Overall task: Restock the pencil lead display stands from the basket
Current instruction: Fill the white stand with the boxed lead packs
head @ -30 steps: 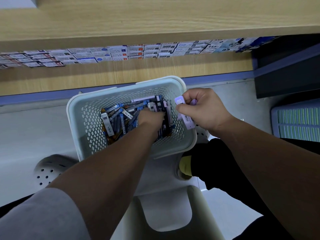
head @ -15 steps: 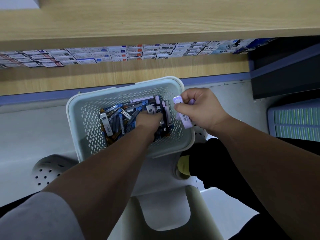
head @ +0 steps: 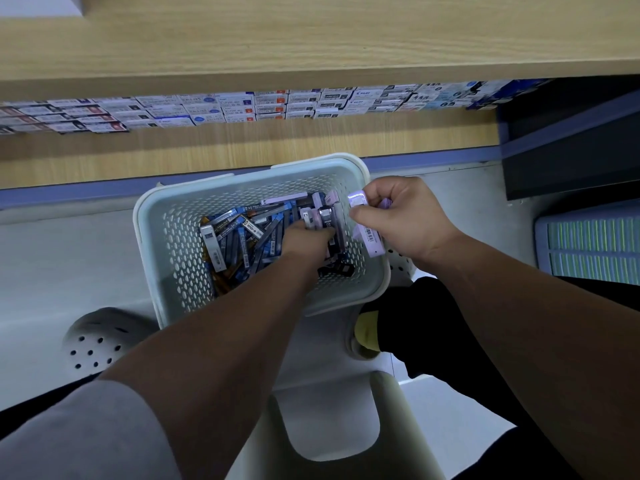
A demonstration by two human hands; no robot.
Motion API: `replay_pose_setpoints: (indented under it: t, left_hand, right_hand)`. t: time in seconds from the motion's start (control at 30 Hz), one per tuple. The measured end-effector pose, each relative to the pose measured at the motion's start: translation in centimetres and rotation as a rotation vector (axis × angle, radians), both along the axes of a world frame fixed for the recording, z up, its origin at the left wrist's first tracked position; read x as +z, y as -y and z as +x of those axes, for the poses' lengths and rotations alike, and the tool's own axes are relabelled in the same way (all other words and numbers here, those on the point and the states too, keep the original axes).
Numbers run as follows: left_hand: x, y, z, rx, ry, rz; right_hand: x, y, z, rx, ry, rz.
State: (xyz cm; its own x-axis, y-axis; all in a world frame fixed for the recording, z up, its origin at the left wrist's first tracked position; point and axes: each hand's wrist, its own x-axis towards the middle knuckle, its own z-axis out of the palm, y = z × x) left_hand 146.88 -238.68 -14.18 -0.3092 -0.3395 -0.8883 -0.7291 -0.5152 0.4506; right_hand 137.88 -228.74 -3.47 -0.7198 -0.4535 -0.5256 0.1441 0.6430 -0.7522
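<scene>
A pale perforated basket (head: 166, 244) stands on the floor, filled with several pencil lead cases (head: 242, 233) in blue, grey and lilac. My left hand (head: 304, 237) is down inside it, fingers closed around a few lilac and dark cases (head: 320, 218) near the right wall. My right hand (head: 405, 216) hovers just over the basket's right rim, gripping several lilac lead cases (head: 369, 237) with a barcode label showing. Whether the left hand has lifted its cases clear of the pile is hidden by the fingers.
A wooden shelf (head: 311, 39) runs across the top, with rows of boxed refills (head: 277, 103) under it. A dark cabinet (head: 571, 143) and a ribbed blue tray (head: 592, 244) are at the right. A pale stool (head: 332, 438) sits below, with white clogs (head: 100, 341) on the floor.
My left hand has shifted right and up in the basket and closed on lilac and dark cases. My right hand has stayed by the rim with its lilac cases.
</scene>
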Motion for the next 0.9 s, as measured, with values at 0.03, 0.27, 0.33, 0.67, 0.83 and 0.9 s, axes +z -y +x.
replay_pose_setpoints:
  t: [0.03, 0.27, 0.33, 0.67, 0.83, 0.9]
  left_hand:
    - [0.2, -0.1, 0.0, 0.000, 0.014, 0.006]
    - [0.1, -0.6, -0.3, -0.011, -0.041, 0.025]
    - [-0.1, -1.0, -0.5, -0.002, -0.026, 0.009]
    - [-0.7, -1.2, -0.2, 0.021, -0.047, -0.006]
    - [-0.3, -1.4, -0.8, 0.023, -0.084, -0.032]
    - [0.0, -1.4, -1.1, 0.015, -0.091, -0.064]
  right_hand:
    - [0.0, 0.0, 0.0, -0.002, 0.003, -0.004]
    - [0.1, 0.0, -0.1, -0.016, 0.010, -0.003]
    - [0.1, 0.0, 0.0, -0.013, 0.002, 0.000]
    - [0.3, 0.0, -0.1, -0.018, 0.005, 0.012]
    - [0.4, 0.1, 0.0, -0.033, 0.017, -0.001]
    - [0.5, 0.1, 0.1, -0.039, 0.017, -0.005]
